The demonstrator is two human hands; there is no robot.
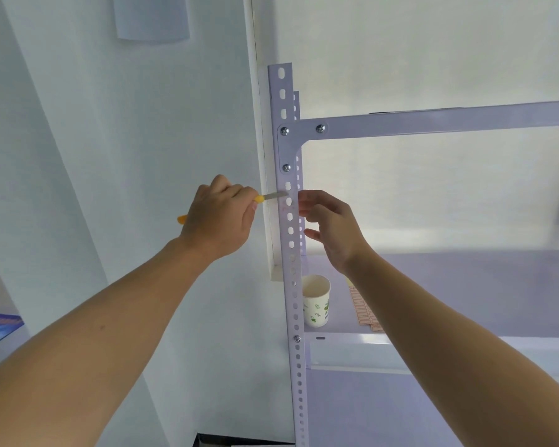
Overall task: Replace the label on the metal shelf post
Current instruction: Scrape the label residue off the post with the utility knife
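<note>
Left hand [218, 217]: fist closed round yellow-handled knife [270, 197], blade tip at 3 o'clock touching shelf post [289, 221]. Right hand [331, 227]: open, empty, at post's 3 o'clock. Label sheet [363, 309]: shelf, 5 o'clock.

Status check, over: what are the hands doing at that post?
Left hand gripping knife, blade on post. Right hand open behind post. Nothing in the way.

Left hand [220, 217] grips yellow-handled knife [265, 197], blade tip on shelf post [289, 221]; right hand [331, 227] loose beside post.
</note>
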